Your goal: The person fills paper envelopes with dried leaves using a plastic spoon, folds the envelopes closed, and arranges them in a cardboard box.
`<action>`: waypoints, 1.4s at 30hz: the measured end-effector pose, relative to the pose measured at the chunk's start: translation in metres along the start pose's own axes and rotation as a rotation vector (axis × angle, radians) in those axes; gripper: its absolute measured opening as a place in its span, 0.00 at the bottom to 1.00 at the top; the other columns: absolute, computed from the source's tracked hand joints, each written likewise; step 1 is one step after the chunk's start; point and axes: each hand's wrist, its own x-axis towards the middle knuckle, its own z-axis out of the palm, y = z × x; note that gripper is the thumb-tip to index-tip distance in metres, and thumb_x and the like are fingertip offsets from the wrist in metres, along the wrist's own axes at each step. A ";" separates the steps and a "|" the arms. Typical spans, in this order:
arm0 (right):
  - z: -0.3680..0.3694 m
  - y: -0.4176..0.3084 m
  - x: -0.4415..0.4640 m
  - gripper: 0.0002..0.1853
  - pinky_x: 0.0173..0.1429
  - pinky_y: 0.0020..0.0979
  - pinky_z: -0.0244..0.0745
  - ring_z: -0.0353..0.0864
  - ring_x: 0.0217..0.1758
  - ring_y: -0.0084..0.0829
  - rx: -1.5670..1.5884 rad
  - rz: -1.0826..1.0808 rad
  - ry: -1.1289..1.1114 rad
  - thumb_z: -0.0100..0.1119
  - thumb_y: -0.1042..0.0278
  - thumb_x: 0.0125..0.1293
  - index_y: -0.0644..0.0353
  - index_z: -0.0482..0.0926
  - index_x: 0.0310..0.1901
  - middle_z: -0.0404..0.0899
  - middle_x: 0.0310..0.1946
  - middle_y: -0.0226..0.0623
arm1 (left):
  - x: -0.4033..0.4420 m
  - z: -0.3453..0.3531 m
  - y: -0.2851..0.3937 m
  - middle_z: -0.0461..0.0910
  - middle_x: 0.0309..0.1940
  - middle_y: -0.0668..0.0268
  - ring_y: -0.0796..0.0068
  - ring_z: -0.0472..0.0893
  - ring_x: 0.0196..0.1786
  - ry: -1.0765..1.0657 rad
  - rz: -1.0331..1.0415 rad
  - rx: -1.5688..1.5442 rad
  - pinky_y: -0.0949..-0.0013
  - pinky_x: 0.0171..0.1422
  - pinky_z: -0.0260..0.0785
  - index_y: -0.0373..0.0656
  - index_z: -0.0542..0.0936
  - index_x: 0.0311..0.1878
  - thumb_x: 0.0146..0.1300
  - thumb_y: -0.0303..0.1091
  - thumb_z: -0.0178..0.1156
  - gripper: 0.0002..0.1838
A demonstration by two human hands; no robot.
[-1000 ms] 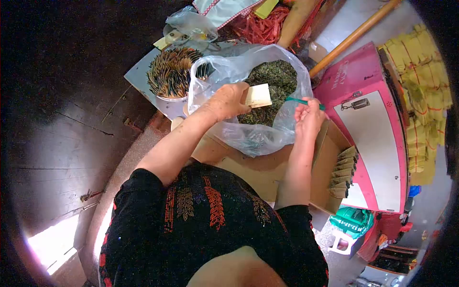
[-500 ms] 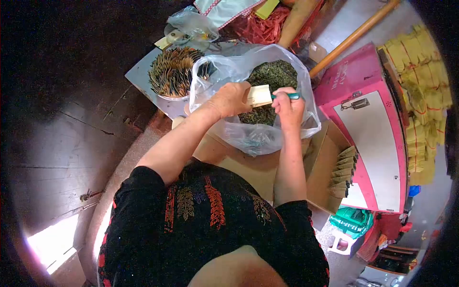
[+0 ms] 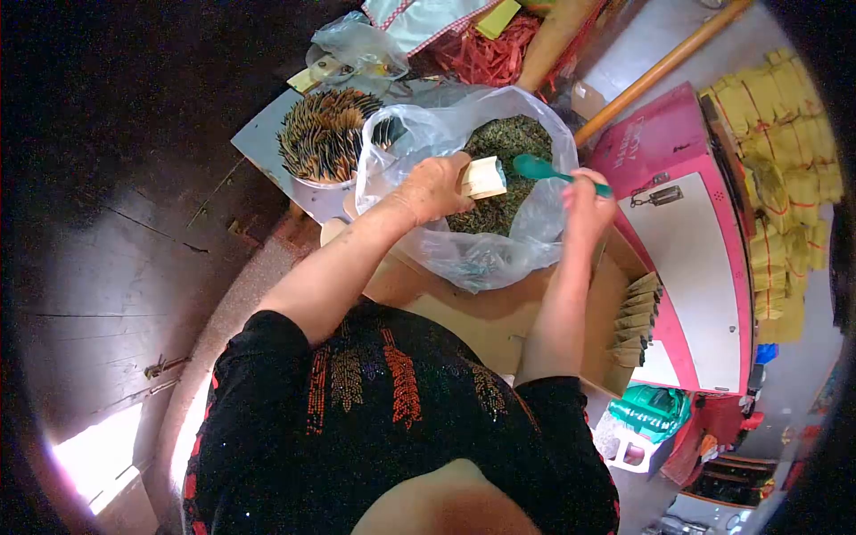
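Your left hand pinches a boxy cream paper packet, mouth beyond its fingers, seemingly to face the green plastic spoon your right hand clasps.

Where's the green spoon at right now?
In the head view, the green spoon is in the right hand, its bowl over the open plastic bag, just right of the pale packet in the left hand.

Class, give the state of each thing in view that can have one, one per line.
Plastic bag: open, leafy material inside
Cream packet: held in left hand, mouth open
Green spoon: held in right hand, apart from packet
Cardboard box: open
White door: shut
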 end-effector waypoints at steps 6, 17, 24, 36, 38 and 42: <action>0.049 0.036 -0.026 0.08 0.18 0.22 0.62 0.69 0.13 0.19 -0.019 0.288 -0.098 0.54 0.67 0.63 0.61 0.79 0.34 0.75 0.16 0.33 | 0.001 0.001 -0.001 0.81 0.40 0.47 0.47 0.80 0.47 0.005 -0.006 0.024 0.54 0.52 0.72 0.40 0.74 0.49 0.44 0.40 0.72 0.29; 0.010 0.020 -0.010 0.10 0.14 0.24 0.61 0.67 0.11 0.23 0.261 0.372 0.158 0.53 0.65 0.61 0.64 0.78 0.36 0.75 0.17 0.37 | 0.001 0.001 -0.001 0.81 0.40 0.47 0.47 0.80 0.47 -0.004 0.006 0.045 0.54 0.53 0.72 0.40 0.73 0.49 0.44 0.42 0.71 0.30; 0.009 -0.016 -0.015 0.09 0.16 0.20 0.58 0.66 0.12 0.20 0.341 0.286 0.100 0.52 0.66 0.61 0.62 0.78 0.33 0.73 0.16 0.33 | 0.004 0.002 -0.002 0.81 0.40 0.47 0.47 0.80 0.47 -0.028 -0.028 0.046 0.53 0.53 0.72 0.40 0.74 0.48 0.44 0.42 0.72 0.29; 0.030 -0.041 -0.037 0.07 0.25 0.19 0.63 0.69 0.20 0.14 -0.037 -0.220 -0.155 0.54 0.70 0.62 0.62 0.80 0.32 0.76 0.19 0.28 | 0.000 -0.001 -0.002 0.81 0.39 0.47 0.48 0.80 0.47 -0.029 -0.023 0.019 0.54 0.52 0.72 0.38 0.74 0.46 0.44 0.41 0.72 0.28; 0.013 -0.038 -0.026 0.06 0.25 0.19 0.63 0.69 0.20 0.15 -0.042 -0.131 -0.045 0.54 0.70 0.62 0.61 0.80 0.33 0.76 0.19 0.28 | 0.000 0.000 -0.002 0.81 0.39 0.47 0.48 0.80 0.47 -0.019 -0.020 0.024 0.54 0.52 0.72 0.38 0.74 0.46 0.44 0.42 0.72 0.28; 0.006 0.018 -0.018 0.07 0.19 0.20 0.59 0.66 0.15 0.16 -0.201 -0.015 -0.057 0.55 0.68 0.61 0.59 0.80 0.30 0.74 0.17 0.29 | 0.001 0.000 -0.001 0.81 0.38 0.47 0.48 0.80 0.46 -0.034 -0.024 0.038 0.54 0.52 0.72 0.37 0.74 0.45 0.44 0.42 0.72 0.27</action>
